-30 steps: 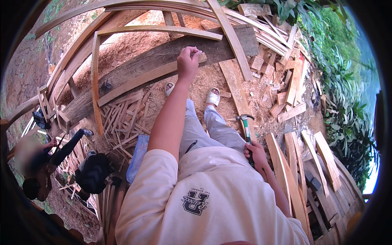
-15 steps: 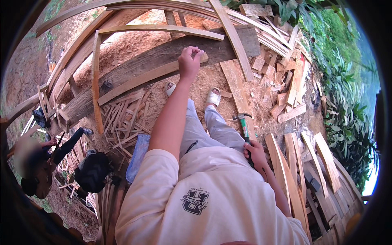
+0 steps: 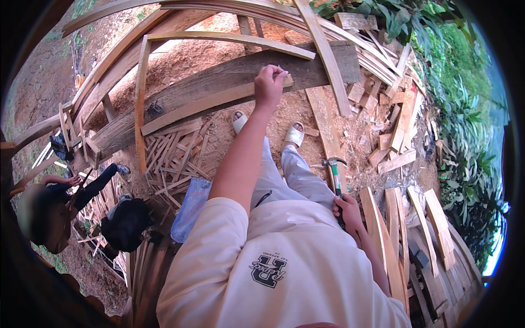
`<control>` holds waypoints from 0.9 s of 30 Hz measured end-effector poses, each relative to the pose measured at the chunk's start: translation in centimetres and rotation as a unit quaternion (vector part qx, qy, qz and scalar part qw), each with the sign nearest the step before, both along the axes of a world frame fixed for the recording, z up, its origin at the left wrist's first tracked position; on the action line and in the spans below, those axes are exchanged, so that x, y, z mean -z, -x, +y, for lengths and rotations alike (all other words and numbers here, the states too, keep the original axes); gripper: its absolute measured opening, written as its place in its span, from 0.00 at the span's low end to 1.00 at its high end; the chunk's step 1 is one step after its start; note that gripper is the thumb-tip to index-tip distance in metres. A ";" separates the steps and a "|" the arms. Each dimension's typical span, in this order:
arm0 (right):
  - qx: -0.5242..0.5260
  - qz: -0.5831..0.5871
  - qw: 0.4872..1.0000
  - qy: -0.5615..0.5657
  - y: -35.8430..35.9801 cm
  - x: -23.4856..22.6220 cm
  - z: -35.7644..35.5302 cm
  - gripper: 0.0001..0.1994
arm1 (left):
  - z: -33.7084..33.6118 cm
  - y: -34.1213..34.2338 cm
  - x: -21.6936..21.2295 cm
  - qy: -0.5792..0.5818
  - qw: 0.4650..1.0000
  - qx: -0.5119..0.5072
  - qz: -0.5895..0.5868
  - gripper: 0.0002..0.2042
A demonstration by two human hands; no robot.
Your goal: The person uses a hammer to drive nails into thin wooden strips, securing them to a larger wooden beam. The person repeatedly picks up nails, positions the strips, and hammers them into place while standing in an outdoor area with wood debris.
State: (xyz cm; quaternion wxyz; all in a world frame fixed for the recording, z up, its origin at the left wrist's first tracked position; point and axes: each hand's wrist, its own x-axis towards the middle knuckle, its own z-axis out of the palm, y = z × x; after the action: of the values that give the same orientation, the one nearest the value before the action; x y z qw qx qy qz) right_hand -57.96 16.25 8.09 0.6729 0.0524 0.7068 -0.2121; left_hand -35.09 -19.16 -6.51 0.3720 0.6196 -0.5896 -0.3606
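Note:
My left hand (image 3: 269, 87) is stretched out over a wide weathered board (image 3: 219, 76), its fingers pinched together at the right end of a narrow pale wooden strip (image 3: 202, 105). Whatever sits between the fingertips is too small to make out. Low at my right side, beside my thigh, my right hand (image 3: 349, 212) grips a hammer (image 3: 336, 179) by its dark and green handle. The hammer's metal claw head points away from me, above a plank on the ground.
An upright wooden frame (image 3: 141, 104) stands at the left of the board. Cut sticks (image 3: 175, 150) and a blue plastic bag (image 3: 191, 209) lie left of my legs. Offcuts (image 3: 402, 128) cover the right. A person (image 3: 54, 213) sits at far left near a black bag (image 3: 127, 224).
The whole view has shifted slightly, so the scene sits further right and lower. My hands keep nearly the same places and grips. The other person's arm has moved a little.

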 end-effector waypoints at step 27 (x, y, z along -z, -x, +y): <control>-0.381 0.231 0.875 0.187 -0.6 2.1 -4.2 0.07 | 0.1 0.2 -0.1 0.070 0.998 0.007 -0.005 0.05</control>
State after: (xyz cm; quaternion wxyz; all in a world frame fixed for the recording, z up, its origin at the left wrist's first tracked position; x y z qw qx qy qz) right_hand -57.32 12.05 6.00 0.5162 -0.3986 0.7544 -0.0736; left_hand -35.33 -19.07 -6.45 0.4089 0.5900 -0.6193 -0.3181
